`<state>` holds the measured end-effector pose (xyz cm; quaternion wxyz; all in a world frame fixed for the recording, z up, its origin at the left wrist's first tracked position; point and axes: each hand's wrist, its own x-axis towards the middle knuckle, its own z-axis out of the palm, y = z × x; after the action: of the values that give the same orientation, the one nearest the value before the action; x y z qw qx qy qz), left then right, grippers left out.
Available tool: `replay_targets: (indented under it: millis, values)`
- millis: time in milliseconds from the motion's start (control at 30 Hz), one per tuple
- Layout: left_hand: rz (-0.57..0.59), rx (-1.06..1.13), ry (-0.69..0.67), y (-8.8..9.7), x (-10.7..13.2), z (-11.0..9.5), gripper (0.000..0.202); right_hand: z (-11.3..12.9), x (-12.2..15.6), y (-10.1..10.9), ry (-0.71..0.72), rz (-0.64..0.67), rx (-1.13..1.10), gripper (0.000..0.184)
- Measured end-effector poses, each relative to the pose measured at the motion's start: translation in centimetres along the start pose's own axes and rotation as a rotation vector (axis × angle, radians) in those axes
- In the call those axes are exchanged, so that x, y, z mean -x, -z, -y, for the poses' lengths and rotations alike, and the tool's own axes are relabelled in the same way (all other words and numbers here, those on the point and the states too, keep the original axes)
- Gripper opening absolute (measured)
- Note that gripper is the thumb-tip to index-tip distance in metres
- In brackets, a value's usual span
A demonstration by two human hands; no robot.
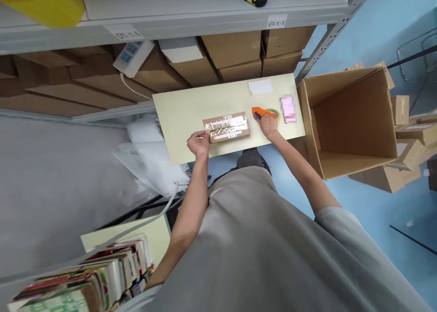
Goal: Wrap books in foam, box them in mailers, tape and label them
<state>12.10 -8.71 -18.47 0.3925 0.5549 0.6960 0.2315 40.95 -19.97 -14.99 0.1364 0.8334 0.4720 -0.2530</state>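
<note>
A small brown cardboard box (229, 135) lies on the cream tabletop (184, 116), with shiny clear tape along its top. At the box's left end is my left hand (199, 143), its fingers curled and pinched against the corner. Whether a bit of tape is also between those fingers is too small to tell. To the right of the box, my right hand (269, 126) is closed around an orange tape dispenser (260, 111). The dispenser's tape roll (276, 114) shows beyond the fingers, and the tool rests on or just over the table.
A white paper slip (260, 86) and a pink blurred item (288, 109) lie on the table. Right of it stands a large open carton (351, 116). Shelving with boxes (232, 50) and a power strip (133, 57) rises behind. Books (112, 275) are stacked lower left.
</note>
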Motion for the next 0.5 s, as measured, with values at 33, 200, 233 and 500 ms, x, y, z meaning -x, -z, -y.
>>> replay_targets:
  millis: [33, 200, 233, 500]
  values:
    - [-0.010, -0.004, 0.006, 0.4, 0.1, 0.2, 0.019, -0.3, 0.1, -0.7, -0.020, -0.018, -0.024, 0.049]
    - [-0.059, -0.032, 0.044, 2.3, 0.7, 1.6, 0.018, -1.4, 0.5, -4.2, -0.069, -0.113, -0.154, 0.052]
    - [-0.062, -0.033, 0.049, 2.6, 0.9, 1.8, 0.018, -1.6, 0.6, -4.6, -0.075, -0.135, -0.183, 0.053]
    - [-0.058, -0.056, 0.005, 2.6, 2.3, 2.4, 0.027, 1.9, 2.7, -2.1, -0.128, -0.493, -0.353, 0.049]
